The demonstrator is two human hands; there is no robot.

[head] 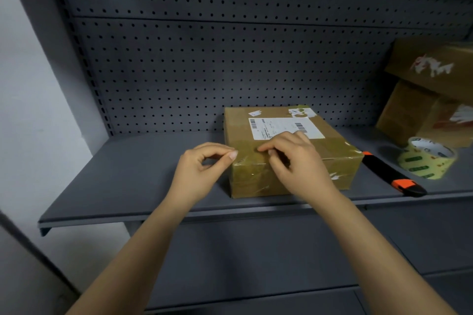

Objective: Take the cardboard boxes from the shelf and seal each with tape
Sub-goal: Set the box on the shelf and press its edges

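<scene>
A grey pegboard is backing a grey shelf. At the far right of the shelf, two boxes are sitting stacked, the upper one tilted. The task box is lying flat at the middle of the shelf, with glossy tape running over its near face and a white label on top. The right hand is resting on the box's near top edge, fingers curled and fingertips touching the cardboard; whether it is pinching anything cannot be told. The left hand is holding thumb and forefinger together at the box's near left corner; whether tape is between them cannot be told. A black and orange knife is lying just right of the box, with a roll of printed tape sitting beyond it.
</scene>
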